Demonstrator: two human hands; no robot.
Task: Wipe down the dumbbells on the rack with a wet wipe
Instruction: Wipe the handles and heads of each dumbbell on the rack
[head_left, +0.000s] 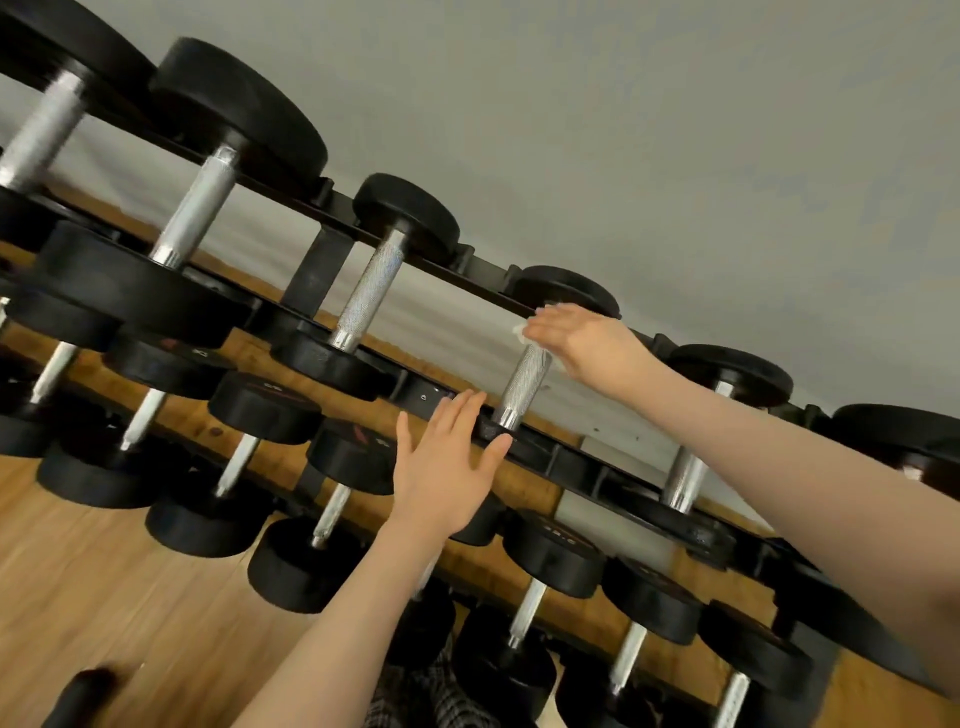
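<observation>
Rack (332, 262): three tiers, loaded. Dumbbell (524, 374) on top tier. Left hand (441, 470) flat, fingers straight, steadying near head. Right hand (576, 335) clamped on wipe (521, 332) round upper handle. Advise: twist along knurling, then both heads.

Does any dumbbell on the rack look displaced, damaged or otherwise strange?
Nothing stands out. The black round-headed dumbbells sit in their cradles on the black metal rack. The right hand holds a white wet wipe on one knurled steel handle.
</observation>
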